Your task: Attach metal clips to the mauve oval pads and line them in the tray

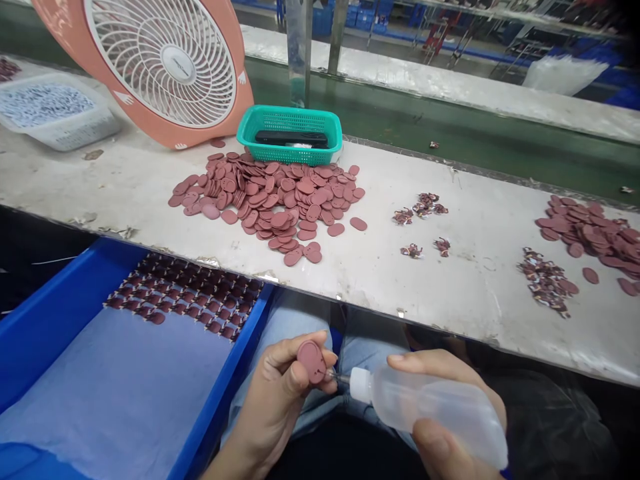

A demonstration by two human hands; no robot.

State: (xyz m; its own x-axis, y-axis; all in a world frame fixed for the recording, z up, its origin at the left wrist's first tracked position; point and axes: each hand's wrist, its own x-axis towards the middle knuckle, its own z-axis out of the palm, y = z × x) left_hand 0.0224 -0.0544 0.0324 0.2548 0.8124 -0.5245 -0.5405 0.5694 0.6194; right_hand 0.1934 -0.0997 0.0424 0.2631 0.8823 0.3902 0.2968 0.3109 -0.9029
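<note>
My left hand (277,393) pinches a reddish-brown oval disc (311,362) by its edges, its flat face turned up. Small dark holes show near the disc's lower end. In my right hand (450,400) lies a translucent squeeze bottle (435,403) with a white cap (361,385), tipped sideways. Its thin metal nozzle (341,377) points left and reaches the lower right edge of the disc. Both hands are above my lap, in front of the table edge.
On the white table (370,287) are piled discs (280,200), small brown pieces (425,205), a green basket (290,155), a pink fan (235,120) and a white tub (75,130). A blue bin (250,327) with rows of brown pieces (190,293) stands at left.
</note>
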